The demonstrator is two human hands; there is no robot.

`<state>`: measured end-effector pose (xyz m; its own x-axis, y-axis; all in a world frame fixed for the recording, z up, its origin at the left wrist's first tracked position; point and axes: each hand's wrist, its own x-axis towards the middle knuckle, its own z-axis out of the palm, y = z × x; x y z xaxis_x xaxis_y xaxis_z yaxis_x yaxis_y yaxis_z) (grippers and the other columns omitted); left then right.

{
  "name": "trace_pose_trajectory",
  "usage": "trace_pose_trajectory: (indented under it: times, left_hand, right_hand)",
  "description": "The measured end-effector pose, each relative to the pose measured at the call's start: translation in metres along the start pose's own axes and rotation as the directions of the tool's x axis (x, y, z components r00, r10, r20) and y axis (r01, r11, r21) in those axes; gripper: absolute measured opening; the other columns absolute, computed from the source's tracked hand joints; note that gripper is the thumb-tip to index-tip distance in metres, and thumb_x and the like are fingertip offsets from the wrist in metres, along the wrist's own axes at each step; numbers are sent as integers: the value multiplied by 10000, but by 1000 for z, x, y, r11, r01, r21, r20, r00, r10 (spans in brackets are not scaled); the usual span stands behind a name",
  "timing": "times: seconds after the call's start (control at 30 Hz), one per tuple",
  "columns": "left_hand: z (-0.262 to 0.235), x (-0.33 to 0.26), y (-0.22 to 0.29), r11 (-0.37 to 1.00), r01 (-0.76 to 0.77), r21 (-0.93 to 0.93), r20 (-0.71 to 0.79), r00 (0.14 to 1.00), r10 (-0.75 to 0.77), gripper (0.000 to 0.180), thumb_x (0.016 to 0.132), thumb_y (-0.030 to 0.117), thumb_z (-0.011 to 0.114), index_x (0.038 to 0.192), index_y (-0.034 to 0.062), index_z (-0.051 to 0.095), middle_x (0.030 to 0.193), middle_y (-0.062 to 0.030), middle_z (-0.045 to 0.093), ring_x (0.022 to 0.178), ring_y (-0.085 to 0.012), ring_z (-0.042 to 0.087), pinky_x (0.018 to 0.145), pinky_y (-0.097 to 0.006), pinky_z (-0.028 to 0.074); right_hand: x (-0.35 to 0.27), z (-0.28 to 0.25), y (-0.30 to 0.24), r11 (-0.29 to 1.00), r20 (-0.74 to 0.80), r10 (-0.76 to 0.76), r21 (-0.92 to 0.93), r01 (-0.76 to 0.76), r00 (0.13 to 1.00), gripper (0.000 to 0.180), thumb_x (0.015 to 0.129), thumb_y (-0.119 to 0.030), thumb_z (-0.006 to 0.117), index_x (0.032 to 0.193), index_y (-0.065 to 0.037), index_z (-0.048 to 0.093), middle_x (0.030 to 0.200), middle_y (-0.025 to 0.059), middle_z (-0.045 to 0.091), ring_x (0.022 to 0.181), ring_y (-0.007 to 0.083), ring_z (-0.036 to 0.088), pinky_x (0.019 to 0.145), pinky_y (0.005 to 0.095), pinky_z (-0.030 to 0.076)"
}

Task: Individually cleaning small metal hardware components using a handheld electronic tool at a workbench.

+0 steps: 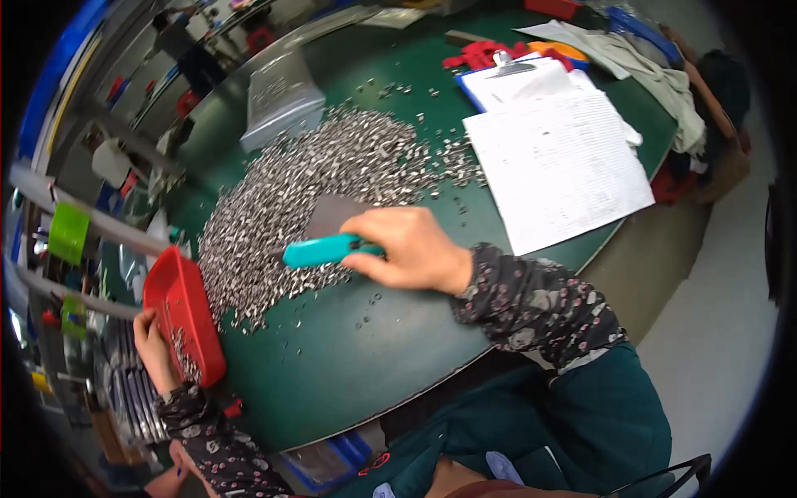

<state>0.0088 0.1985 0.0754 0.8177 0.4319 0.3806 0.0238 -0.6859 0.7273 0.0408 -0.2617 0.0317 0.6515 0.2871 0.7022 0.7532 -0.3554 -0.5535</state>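
Note:
A large heap of small shiny metal pieces is spread over the green table. My right hand grips a scraper with a teal handle; its wide grey blade rests at the near side of the heap. At the left table edge, a red plastic bin stands tilted against the heap, with some of the metal pieces in its near end. My left hand holds the bin by its outer left rim, fingers hooked over it.
Behind the heap lies a clear plastic bag. Printed sheets and a clipboard cover the right side, with red cloth beside them. A metal rail with green tags runs along the left. Another person stands far back.

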Motion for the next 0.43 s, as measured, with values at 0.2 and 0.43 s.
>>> trace_pose_trajectory:
  times: [0.2,0.43]
  left_hand:
    - [-9,-5,-59,967,248,57,283,925,-253,116,832,113,466,838,7,512,750,-10,509,633,-76,437,580,-198,361]
    - [4,5,-41,980,-47,191,112,993,25,271,840,268,492,901,8,540,692,-36,542,609,-102,471,553,-252,393]
  right_hand:
    - [-5,4,3,999,-1,-30,-21,30,1000,230,699,-232,616,836,-67,531,647,54,525,598,232,548,513,325,425]
    - [2,-8,-5,955,65,288,61,-291,956,338,700,-334,615,900,-77,522,754,83,584,670,256,573,578,365,442]
